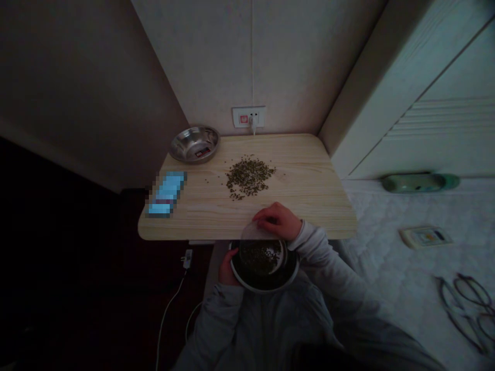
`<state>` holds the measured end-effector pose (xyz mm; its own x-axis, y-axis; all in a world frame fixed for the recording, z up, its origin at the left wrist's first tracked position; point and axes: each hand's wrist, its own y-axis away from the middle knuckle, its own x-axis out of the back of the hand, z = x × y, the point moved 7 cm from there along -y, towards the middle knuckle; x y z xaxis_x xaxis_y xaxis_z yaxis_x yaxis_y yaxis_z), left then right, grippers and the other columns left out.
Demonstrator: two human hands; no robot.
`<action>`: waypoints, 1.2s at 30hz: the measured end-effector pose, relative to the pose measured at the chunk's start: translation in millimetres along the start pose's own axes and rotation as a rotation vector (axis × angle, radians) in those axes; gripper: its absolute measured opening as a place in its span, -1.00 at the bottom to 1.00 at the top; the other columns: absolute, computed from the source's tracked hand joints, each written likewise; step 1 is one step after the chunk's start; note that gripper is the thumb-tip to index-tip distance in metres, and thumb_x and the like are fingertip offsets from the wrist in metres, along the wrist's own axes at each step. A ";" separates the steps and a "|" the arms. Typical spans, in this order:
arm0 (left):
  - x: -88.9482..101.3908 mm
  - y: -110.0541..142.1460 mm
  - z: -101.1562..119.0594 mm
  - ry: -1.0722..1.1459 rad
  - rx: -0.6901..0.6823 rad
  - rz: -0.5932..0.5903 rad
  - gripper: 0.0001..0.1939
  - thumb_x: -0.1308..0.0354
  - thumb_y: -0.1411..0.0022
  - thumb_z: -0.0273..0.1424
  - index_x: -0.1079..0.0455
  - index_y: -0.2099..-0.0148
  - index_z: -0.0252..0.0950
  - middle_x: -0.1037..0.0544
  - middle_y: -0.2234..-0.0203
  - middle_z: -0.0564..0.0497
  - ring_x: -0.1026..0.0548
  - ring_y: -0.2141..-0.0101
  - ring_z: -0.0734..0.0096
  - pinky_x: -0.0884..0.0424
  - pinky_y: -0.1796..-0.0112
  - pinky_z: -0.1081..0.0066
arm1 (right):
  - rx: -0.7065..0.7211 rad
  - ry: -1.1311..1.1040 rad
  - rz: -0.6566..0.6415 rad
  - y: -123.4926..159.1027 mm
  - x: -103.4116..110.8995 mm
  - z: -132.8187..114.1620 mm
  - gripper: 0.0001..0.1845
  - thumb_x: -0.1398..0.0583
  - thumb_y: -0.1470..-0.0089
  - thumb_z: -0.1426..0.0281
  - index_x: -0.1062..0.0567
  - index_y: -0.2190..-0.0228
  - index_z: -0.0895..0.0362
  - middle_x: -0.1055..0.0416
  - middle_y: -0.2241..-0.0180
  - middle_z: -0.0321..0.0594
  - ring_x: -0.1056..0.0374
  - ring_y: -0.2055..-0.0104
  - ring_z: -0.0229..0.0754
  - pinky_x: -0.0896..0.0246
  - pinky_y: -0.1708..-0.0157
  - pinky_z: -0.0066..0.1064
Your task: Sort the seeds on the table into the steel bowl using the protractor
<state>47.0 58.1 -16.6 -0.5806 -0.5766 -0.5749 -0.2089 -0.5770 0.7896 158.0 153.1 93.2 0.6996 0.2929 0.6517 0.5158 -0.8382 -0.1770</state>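
My left hand [228, 269] is wrapped round the left side of a dark round bowl [253, 282] with a pale rim, held at my lap just below the table's front edge. Within that rim shows a clear, see-through bowl [249, 233], tilted, with small dark grains [263, 255] in it. The curled fingers of my right hand [280, 221] close on its upper edge; the fingertips are dim and partly hidden. On the table beyond lies a loose spread of small greenish-brown grains [250, 176].
The wooden table [309, 180] bears a steel bowl [195, 145] at back left and a lit phone [167, 194]. A plug sits in the wall socket [249, 117]. A cable [170, 304] hangs at left. On the bed [371, 221] lie a green case [419, 182], a small box [425, 237] and glasses [467, 309].
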 end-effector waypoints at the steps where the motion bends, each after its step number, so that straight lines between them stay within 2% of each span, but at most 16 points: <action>1: 0.7 -0.7 -0.7 -0.002 -0.002 0.006 -0.77 0.03 0.05 -0.49 -0.44 0.56 -0.42 -0.52 0.64 -0.11 -0.45 0.32 0.15 -0.28 0.21 0.26 | -0.005 -0.039 -0.010 -0.3 -1.3 0.2 -0.80 -0.11 0.15 0.41 -0.46 0.40 0.16 -0.41 0.61 -0.31 -0.21 0.62 -0.39 -0.10 0.44 -0.49; 4: -0.3 -0.7 -3.2 -0.010 0.003 0.021 -0.77 0.02 0.06 -0.50 -0.44 0.59 -0.45 -0.51 0.67 -0.13 -0.45 0.33 0.15 -0.28 0.21 0.27 | -0.034 -0.181 -0.011 -1.0 -4.7 0.3 -0.79 -0.09 0.12 0.40 -0.44 0.39 0.19 -0.41 0.60 -0.28 -0.23 0.60 -0.37 -0.11 0.54 -0.53; 10: -7.6 2.5 -7.0 -0.001 0.038 0.002 -0.77 0.03 0.07 -0.51 -0.44 0.58 -0.40 -0.51 0.65 -0.11 -0.44 0.31 0.15 -0.27 0.21 0.26 | -0.090 -0.404 0.072 -0.7 -12.7 -8.1 -0.81 -0.07 0.10 0.40 -0.42 0.40 0.18 -0.39 0.58 -0.27 -0.29 0.49 -0.33 -0.18 0.46 -0.49; 15: 2.5 -3.4 -2.8 -0.002 -0.031 0.055 -0.75 0.05 0.04 -0.54 -0.41 0.62 -0.41 -0.50 0.68 -0.10 -0.43 0.30 0.18 -0.25 0.19 0.29 | -0.130 -0.551 0.137 1.9 -28.4 -20.2 -0.82 -0.06 0.10 0.41 -0.40 0.39 0.17 -0.38 0.55 -0.27 -0.29 0.49 -0.34 -0.20 0.44 -0.47; 19: 0.5 -8.1 -0.9 0.062 -0.048 -0.067 -0.77 0.06 0.02 -0.52 -0.44 0.51 -0.39 -0.53 0.53 -0.11 -0.39 0.22 0.16 -0.23 0.17 0.25 | -0.129 -0.580 0.157 4.8 -42.0 -32.4 -0.83 -0.07 0.11 0.43 -0.40 0.39 0.15 -0.38 0.54 -0.27 -0.29 0.46 -0.33 -0.20 0.40 -0.45; 21: 2.8 -7.7 -0.2 0.052 -0.035 -0.064 -0.78 0.04 0.03 -0.51 -0.43 0.52 -0.38 -0.53 0.56 -0.10 -0.39 0.22 0.14 -0.24 0.18 0.24 | -0.168 -0.665 0.177 5.7 -43.4 -33.3 -0.82 -0.06 0.09 0.43 -0.38 0.37 0.15 -0.38 0.53 -0.27 -0.29 0.46 -0.34 -0.19 0.41 -0.46; 23: 8.8 -5.4 0.9 0.017 -0.024 0.003 -0.79 0.02 0.04 -0.51 -0.42 0.57 -0.37 -0.51 0.64 -0.08 -0.41 0.24 0.15 -0.25 0.19 0.25 | -0.215 -0.724 0.222 5.3 -35.6 -29.3 -0.82 -0.05 0.09 0.41 -0.36 0.36 0.16 -0.37 0.52 -0.28 -0.29 0.46 -0.35 -0.18 0.42 -0.47; 25: 13.1 -1.8 2.1 -0.002 -0.018 0.059 -0.81 0.00 0.06 -0.51 -0.42 0.60 -0.35 -0.50 0.69 -0.06 -0.43 0.27 0.15 -0.27 0.19 0.26 | -0.244 -0.677 0.308 3.5 -15.6 -19.9 -0.82 -0.06 0.10 0.41 -0.35 0.37 0.16 -0.37 0.52 -0.28 -0.28 0.45 -0.36 -0.16 0.41 -0.48; 31: 7.6 4.8 1.7 0.030 -0.008 0.023 -0.80 -0.01 0.08 -0.51 -0.43 0.62 -0.31 -0.51 0.68 -0.05 -0.43 0.28 0.14 -0.27 0.19 0.24 | -0.294 -0.355 0.603 -8.7 57.0 35.7 -0.79 -0.04 0.12 0.39 -0.35 0.36 0.16 -0.35 0.54 -0.30 -0.26 0.46 -0.32 -0.13 0.39 -0.44; 33: 6.5 5.1 2.3 0.032 -0.018 0.024 -0.79 -0.01 0.08 -0.52 -0.42 0.63 -0.30 -0.51 0.69 -0.05 -0.43 0.27 0.14 -0.26 0.18 0.24 | -0.321 -0.283 0.667 -13.6 64.6 53.2 -0.80 -0.03 0.13 0.40 -0.35 0.38 0.16 -0.35 0.55 -0.30 -0.24 0.48 -0.32 -0.14 0.39 -0.42; 36: 9.0 4.8 3.5 0.020 -0.023 0.062 -0.76 0.01 0.05 -0.52 -0.42 0.64 -0.31 -0.52 0.67 -0.06 -0.42 0.25 0.15 -0.26 0.17 0.25 | -0.312 -0.232 0.673 -22.9 56.5 62.7 -0.78 0.00 0.11 0.40 -0.34 0.36 0.16 -0.35 0.52 -0.28 -0.26 0.46 -0.31 -0.16 0.38 -0.42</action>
<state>38.0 52.2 -17.2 -0.5762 -0.6228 -0.5293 -0.1544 -0.5529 0.8188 216.7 217.6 87.8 0.9162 -0.2651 0.3003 -0.1956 -0.9503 -0.2421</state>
